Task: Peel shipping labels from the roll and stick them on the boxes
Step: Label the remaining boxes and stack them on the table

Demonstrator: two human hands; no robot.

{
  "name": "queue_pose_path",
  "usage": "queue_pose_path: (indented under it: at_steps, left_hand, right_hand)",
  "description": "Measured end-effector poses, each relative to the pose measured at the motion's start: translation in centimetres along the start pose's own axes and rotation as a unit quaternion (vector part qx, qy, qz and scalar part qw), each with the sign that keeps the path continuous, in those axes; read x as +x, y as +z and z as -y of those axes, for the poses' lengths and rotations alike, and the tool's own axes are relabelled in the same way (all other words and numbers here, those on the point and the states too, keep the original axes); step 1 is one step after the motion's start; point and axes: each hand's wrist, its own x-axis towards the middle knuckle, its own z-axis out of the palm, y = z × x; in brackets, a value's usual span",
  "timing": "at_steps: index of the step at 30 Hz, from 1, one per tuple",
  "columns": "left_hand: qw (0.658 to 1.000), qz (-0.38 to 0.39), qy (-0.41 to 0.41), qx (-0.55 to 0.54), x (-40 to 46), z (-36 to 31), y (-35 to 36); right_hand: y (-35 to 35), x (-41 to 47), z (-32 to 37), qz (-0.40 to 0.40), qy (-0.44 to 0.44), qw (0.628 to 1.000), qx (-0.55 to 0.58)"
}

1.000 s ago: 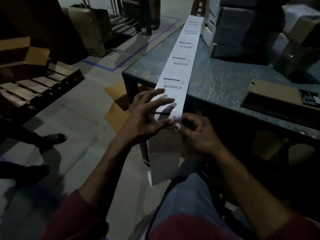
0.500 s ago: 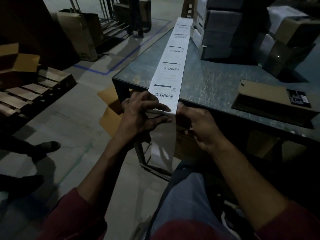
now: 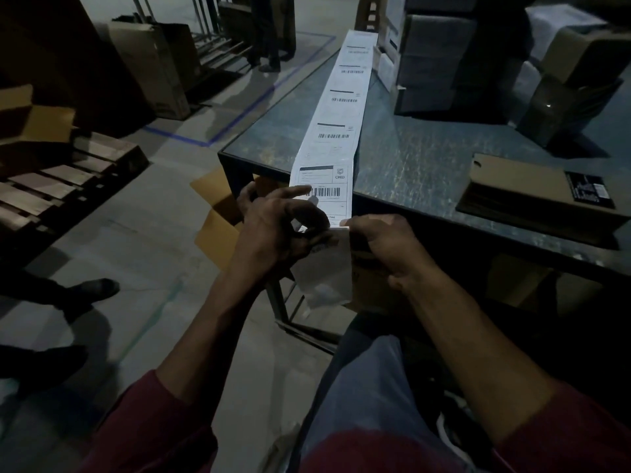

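Both grips pinch the label strip (image 3: 333, 131) at frame centre: left hand (image 3: 276, 227), right hand (image 3: 386, 240); since earlier, bare liner (image 3: 327, 278) hangs shorter.

Operator clothing, head view
I see dark red sleeves (image 3: 153, 425) pushed up the forearms, and blue jeans (image 3: 362, 397).

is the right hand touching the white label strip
Touching. The head view shows the right hand pinching the long white printed label strip at its right edge, just off the grey table corner, with no gap visible.
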Motion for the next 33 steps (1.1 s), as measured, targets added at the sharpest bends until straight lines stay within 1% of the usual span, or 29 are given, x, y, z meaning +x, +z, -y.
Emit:
queue_pose_path:
  at_steps: [3,5,8,10,12,13,14,15,17,19,21,24,29,33]
  left_hand:
    - [0.999,0.027,0.011,0.030,0.0,-0.2,0.2]
    - [0.997,0.020,0.046,0.050,-0.1,-0.3,0.4]
    - [0.996,-0.012,0.079,0.047,-0.3,-0.3,0.9]
    - [0.989,-0.057,0.119,0.062,-0.4,-0.5,1.2]
    - [0.970,-0.148,0.172,0.089,-0.9,-1.1,1.6]
    - [0.961,-0.188,0.183,0.091,-1.3,-1.5,1.7]
    - [0.955,-0.213,0.186,0.087,-1.3,-1.8,1.7]
    - [0.957,-0.214,0.179,0.077,-1.4,-2.0,1.7]
    - [0.973,-0.164,0.156,0.051,-1.4,-1.8,1.7]
    - [0.988,-0.086,0.129,0.028,-1.4,-1.0,1.5]
    - [0.992,-0.037,0.123,0.020,-1.6,-0.4,1.5]
    - [0.991,-0.019,0.126,0.035,-1.9,0.0,2.0]
    - [0.992,-0.014,0.123,0.038,-1.8,-0.4,2.4]
    - [0.992,-0.005,0.118,0.039,-1.9,-0.6,2.6]
  right_hand:
    - [-0.2,-0.1,0.0,-0.005,-0.003,1.000,0.002]
    - [-0.3,0.0,-0.1,-0.005,-0.009,1.000,-0.012]
    - [-0.2,0.0,-0.1,-0.004,-0.009,1.000,-0.025]
    - [-0.2,0.1,-0.3,-0.003,0.001,1.000,-0.028]
    - [-0.3,0.5,-0.6,-0.006,-0.002,0.999,-0.053]
    - [-0.4,0.6,-0.8,-0.014,-0.002,0.997,-0.070]
    - [-0.5,0.9,-0.7,-0.022,-0.002,0.996,-0.081]
    - [-0.6,1.0,-0.9,-0.026,0.002,0.996,-0.085]
    - [-0.7,1.0,-0.9,-0.025,0.011,0.997,-0.076]
    - [-0.6,0.8,-0.8,-0.021,0.009,0.998,-0.050]
    - [-0.6,0.6,-0.5,-0.016,0.006,0.999,-0.035]
    - [-0.5,0.5,-0.3,-0.003,0.015,0.999,-0.036]
    - [-0.3,0.5,-0.4,0.014,0.013,1.000,0.015]
    - [-0.4,0.6,-0.2,0.010,0.009,1.000,-0.001]
